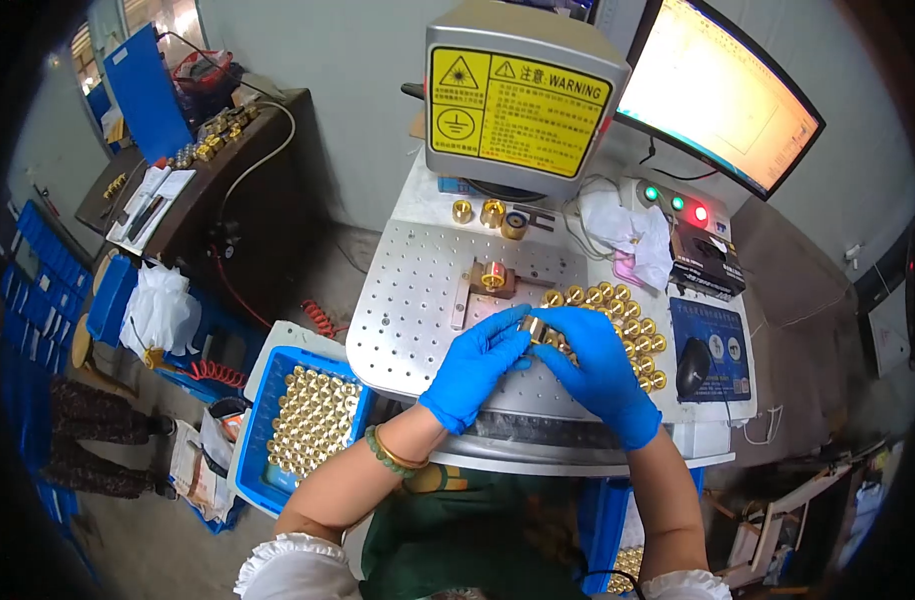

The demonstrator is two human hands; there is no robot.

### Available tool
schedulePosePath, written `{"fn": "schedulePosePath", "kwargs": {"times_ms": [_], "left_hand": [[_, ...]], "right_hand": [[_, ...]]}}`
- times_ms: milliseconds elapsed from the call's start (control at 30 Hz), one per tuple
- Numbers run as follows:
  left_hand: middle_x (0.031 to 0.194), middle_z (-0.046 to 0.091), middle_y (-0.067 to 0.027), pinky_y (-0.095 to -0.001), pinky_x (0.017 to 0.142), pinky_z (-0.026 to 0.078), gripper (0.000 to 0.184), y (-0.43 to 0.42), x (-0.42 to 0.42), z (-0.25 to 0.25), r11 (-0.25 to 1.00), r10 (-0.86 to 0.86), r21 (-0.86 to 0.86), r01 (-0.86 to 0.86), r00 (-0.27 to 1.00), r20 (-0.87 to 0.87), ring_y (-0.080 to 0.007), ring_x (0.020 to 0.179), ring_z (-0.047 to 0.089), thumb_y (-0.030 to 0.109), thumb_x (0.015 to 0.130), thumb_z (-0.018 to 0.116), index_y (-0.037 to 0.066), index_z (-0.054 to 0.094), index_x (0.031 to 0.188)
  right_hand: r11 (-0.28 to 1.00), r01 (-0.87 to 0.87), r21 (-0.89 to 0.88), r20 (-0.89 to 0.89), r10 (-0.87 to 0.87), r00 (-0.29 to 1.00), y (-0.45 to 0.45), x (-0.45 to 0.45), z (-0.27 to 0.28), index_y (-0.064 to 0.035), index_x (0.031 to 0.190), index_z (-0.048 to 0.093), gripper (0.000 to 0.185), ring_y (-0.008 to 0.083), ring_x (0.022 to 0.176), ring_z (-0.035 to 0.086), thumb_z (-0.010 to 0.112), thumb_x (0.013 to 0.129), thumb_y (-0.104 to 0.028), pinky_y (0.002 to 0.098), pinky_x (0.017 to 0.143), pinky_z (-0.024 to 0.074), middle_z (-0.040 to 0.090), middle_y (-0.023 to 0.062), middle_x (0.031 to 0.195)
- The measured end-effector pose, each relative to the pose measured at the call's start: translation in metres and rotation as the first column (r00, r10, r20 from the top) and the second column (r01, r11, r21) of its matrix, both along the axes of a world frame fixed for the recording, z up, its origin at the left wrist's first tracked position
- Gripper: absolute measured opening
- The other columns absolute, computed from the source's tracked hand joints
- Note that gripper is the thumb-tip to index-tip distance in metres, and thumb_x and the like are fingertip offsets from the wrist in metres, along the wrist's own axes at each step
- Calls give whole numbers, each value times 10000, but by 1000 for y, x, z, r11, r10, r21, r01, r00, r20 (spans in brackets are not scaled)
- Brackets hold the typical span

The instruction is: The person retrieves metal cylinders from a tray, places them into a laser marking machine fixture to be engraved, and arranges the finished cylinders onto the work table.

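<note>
Both my hands wear blue gloves and meet above the front part of the perforated metal plate (398,330). Between them is a brass fitting (540,331), gripped by the fingers of my left hand (481,362) and of my right hand (600,368). My right fingers partly cover it, and I cannot tell whether more than one piece is there. Just behind my hands, another brass fitting (494,277) sits in a metal holder (472,300) on the plate. Rows of brass fittings (646,344) stand beside my right hand.
A marking machine head (523,90) with a yellow warning label overhangs the plate. Several loose fittings (493,213) stand behind the holder. A blue tray (250,455) of fittings is at left. A mouse (694,367), control box (668,203) and monitor (723,95) are at right.
</note>
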State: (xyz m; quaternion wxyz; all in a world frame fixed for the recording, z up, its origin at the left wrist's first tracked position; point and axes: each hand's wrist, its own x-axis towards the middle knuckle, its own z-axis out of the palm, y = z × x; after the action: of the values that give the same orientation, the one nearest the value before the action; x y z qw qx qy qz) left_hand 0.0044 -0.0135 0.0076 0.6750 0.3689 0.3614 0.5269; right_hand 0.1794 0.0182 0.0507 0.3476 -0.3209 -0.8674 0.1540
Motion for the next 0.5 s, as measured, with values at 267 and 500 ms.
{"fn": "schedulePosePath", "kwargs": {"times_ms": [267,500], "left_hand": [[1192,558,-192,-424,919,452,545,90,-48,-40,607,782,791,70,125,-611,-360,1055,547,243,789,724,85,540,1278],[1114,615,-142,-392,910,458,356,68,-65,-40,707,643,704,-63,471,-604,-320,1025,581,198,808,715,62,608,1119]], "right_hand": [[991,91,-99,11,-90,996,54,-8,-27,-33,1132,605,333,359,897,608,631,857,-218,433,789,481,635,190,986],[988,93,121,108,-106,988,97,-34,-62,-61,1075,621,281,360,861,608,601,875,-257,445,765,482,643,166,950]]}}
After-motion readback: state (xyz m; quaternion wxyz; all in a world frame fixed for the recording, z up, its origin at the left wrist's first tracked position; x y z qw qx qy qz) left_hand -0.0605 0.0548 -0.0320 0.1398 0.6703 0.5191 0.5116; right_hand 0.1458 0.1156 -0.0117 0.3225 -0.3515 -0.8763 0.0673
